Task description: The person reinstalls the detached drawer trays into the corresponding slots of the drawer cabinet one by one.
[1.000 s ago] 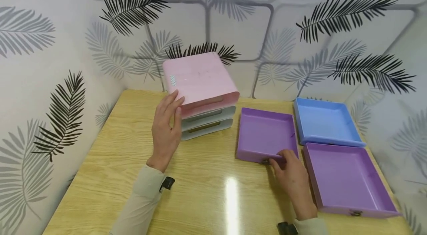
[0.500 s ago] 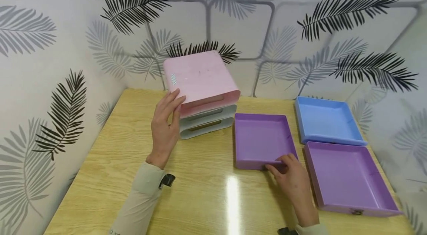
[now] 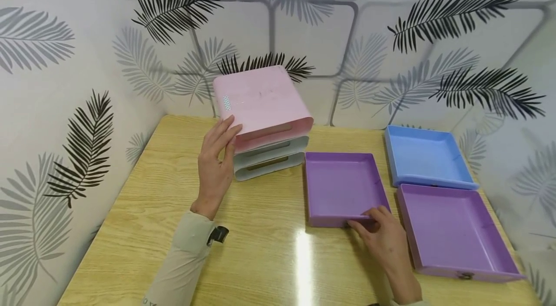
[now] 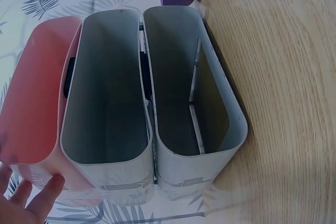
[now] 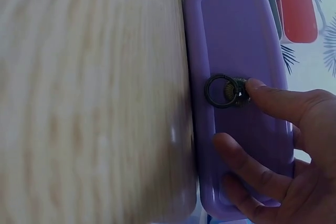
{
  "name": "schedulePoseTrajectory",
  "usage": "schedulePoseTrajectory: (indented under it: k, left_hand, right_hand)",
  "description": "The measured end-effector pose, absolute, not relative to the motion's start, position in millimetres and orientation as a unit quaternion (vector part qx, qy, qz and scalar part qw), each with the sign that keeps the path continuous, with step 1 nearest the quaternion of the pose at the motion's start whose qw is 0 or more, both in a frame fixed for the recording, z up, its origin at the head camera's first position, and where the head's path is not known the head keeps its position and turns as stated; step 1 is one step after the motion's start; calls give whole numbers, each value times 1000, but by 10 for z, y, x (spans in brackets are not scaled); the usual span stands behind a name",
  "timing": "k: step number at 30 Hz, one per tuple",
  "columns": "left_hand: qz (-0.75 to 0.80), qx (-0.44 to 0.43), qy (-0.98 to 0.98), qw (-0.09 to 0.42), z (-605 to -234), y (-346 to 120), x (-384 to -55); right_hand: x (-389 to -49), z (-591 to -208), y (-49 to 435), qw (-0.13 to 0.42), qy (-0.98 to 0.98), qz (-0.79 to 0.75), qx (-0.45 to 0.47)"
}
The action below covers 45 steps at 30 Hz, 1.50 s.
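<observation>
A cabinet stands at the table's back: a pink shell (image 3: pixel 260 98) over two grey shells (image 4: pixel 105 87), their fronts open and their insides bare. My left hand (image 3: pixel 216 161) rests on the pink shell's front left corner, fingers against its top and side. Right of the cabinet, a shallow purple drawer (image 3: pixel 343 185) lies on the table. My right hand (image 3: pixel 384 238) pinches its front wall near the middle. In the right wrist view the thumb touches the mount of a dark ring pull (image 5: pixel 223 92), and two fingers lie against the drawer front.
A larger purple drawer (image 3: pixel 451 229) lies at the right edge of the wooden table (image 3: pixel 243 248). Behind it sits a blue drawer (image 3: pixel 427 156), close against it. Leaf-patterned walls (image 3: pixel 304 45) border the table at the back and sides.
My right hand has drawn the smaller purple drawer towards me and slightly left, turning it a little straighter. My left hand and the cabinet have stayed in place.
</observation>
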<state>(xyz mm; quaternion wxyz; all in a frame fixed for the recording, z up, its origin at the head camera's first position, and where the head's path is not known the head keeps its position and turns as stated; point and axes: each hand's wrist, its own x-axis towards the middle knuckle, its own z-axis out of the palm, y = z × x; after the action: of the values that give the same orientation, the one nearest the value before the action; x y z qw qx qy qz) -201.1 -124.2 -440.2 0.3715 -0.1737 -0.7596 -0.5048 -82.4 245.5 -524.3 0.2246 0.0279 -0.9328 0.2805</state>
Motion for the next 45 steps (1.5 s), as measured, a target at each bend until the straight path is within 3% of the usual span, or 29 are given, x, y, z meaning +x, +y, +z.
schedulePoseTrajectory:
  k: [11, 27, 45]
  left_hand:
    - [-511, -169, -757, 371, -4412, -1241, -2021]
    - [-524, -163, -752, 365, -4403, -1236, -2010]
    - [-531, -162, -751, 357, -4403, -1244, -2011]
  right_hand:
    - [-758, -5234, 2475, 240, -924, 295, 39]
    - [-694, -5270, 2197, 199, -895, 385, 101]
    - [-709, -5275, 1884, 177, -903, 370, 125]
